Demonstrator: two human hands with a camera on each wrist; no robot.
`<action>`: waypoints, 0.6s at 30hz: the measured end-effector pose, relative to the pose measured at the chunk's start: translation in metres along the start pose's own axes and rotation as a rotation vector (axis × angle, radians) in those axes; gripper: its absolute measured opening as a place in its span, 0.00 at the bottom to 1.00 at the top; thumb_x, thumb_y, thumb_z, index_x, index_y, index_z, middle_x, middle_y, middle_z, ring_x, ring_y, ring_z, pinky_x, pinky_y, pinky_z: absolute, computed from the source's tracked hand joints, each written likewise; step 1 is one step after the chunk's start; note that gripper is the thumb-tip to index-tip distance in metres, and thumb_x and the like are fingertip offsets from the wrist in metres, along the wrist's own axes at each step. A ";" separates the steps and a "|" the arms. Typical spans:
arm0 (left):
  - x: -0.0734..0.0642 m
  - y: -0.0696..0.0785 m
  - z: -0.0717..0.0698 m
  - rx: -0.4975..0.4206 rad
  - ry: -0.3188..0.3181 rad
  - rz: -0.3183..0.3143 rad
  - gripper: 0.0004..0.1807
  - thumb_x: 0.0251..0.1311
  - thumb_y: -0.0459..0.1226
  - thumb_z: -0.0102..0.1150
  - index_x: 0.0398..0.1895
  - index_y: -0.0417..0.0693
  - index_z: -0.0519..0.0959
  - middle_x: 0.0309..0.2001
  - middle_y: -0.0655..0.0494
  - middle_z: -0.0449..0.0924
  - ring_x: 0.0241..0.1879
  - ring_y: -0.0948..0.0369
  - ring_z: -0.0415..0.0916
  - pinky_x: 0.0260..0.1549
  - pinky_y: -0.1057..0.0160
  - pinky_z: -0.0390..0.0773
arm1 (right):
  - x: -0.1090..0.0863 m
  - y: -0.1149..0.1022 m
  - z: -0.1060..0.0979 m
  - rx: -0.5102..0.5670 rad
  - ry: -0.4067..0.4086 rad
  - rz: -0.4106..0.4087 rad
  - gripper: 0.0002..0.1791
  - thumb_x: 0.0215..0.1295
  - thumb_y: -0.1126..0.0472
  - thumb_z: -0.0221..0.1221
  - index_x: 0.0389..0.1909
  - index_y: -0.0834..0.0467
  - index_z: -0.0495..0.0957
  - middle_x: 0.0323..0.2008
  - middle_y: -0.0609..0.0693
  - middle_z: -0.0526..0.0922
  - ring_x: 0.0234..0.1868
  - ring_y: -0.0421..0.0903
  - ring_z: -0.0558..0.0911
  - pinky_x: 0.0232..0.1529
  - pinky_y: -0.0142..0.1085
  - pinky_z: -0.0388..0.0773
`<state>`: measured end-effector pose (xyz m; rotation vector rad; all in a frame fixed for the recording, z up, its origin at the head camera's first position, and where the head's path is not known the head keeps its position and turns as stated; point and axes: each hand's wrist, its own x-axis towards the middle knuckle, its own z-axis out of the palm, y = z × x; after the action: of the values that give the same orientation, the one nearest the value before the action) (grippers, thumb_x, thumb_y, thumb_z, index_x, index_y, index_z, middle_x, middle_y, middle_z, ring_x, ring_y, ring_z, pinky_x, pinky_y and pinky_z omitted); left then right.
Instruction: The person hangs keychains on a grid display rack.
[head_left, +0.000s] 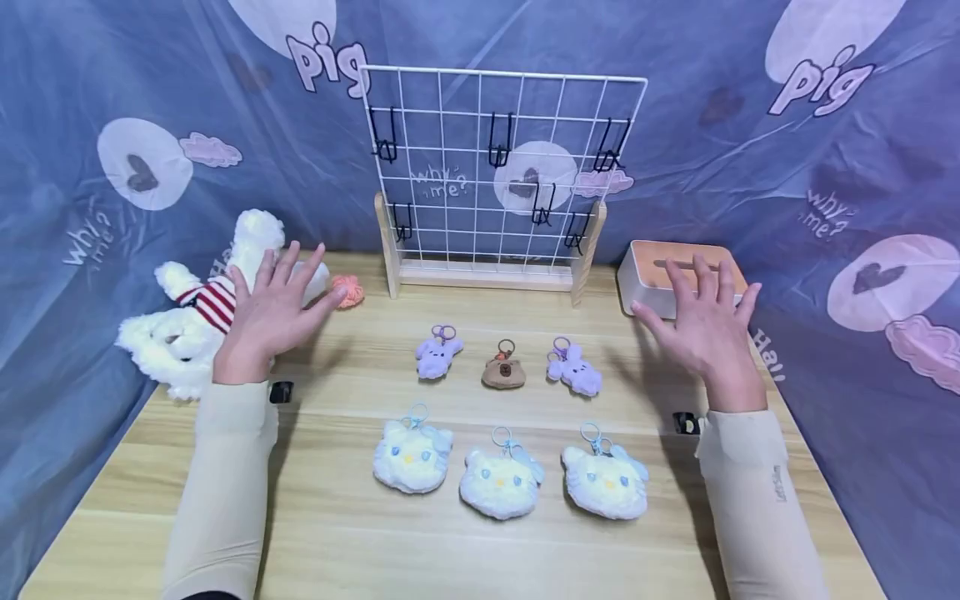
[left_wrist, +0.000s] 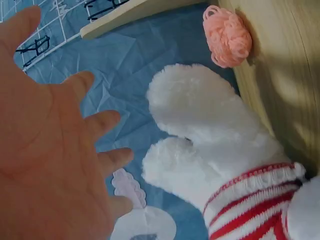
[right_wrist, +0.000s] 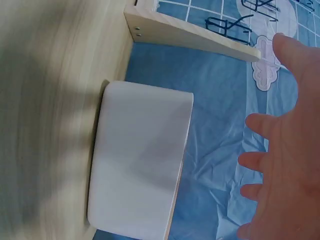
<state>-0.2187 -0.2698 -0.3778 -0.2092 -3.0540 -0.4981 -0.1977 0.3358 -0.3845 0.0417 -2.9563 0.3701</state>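
Observation:
My left hand (head_left: 273, 317) hovers with spread fingers in front of a white plush toy (head_left: 180, 333) in a red-striped shirt; it holds nothing. On the other side my right hand (head_left: 708, 325), fingers also spread, is raised near a white tissue box (head_left: 645, 279) with a wooden lid. Between them lie plush keychains: a purple one (head_left: 435, 357), a brown one (head_left: 503, 372) and another purple one (head_left: 579, 375). Closer to me are three white cat-head keychains with blue bows, the left (head_left: 411, 467), middle (head_left: 498, 492) and right (head_left: 606, 492).
A white wire grid rack (head_left: 480, 179) on a wooden stand (head_left: 487, 275) rises at the table's back, with several black hooks on it. Left of it sits a pink yarn-like ball (head_left: 347, 292). Blue printed cloth (head_left: 825, 333) surrounds the wooden table (head_left: 360, 558).

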 end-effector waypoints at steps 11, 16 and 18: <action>0.045 0.015 0.031 -0.295 0.058 0.139 0.44 0.82 0.56 0.60 0.91 0.48 0.58 0.87 0.34 0.58 0.80 0.32 0.66 0.86 0.28 0.61 | -0.034 -0.009 0.010 0.178 0.125 -0.140 0.39 0.79 0.43 0.64 0.82 0.59 0.69 0.81 0.71 0.67 0.84 0.77 0.59 0.81 0.81 0.52; 0.070 0.022 0.040 -0.381 0.132 0.132 0.39 0.83 0.51 0.60 0.86 0.40 0.65 0.81 0.32 0.68 0.79 0.33 0.69 0.84 0.32 0.67 | -0.052 -0.012 0.011 0.277 0.124 -0.174 0.31 0.79 0.54 0.67 0.75 0.64 0.76 0.72 0.72 0.78 0.74 0.75 0.71 0.76 0.74 0.66; 0.079 0.025 0.046 -0.458 0.155 0.114 0.37 0.82 0.48 0.61 0.84 0.37 0.68 0.78 0.31 0.72 0.77 0.34 0.72 0.82 0.34 0.71 | -0.060 -0.013 0.011 0.304 0.084 -0.162 0.29 0.80 0.54 0.66 0.74 0.64 0.77 0.70 0.71 0.80 0.72 0.73 0.74 0.73 0.73 0.70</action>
<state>-0.2943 -0.2223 -0.4084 -0.3372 -2.7157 -1.1395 -0.1394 0.3207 -0.4013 0.2925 -2.7629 0.7714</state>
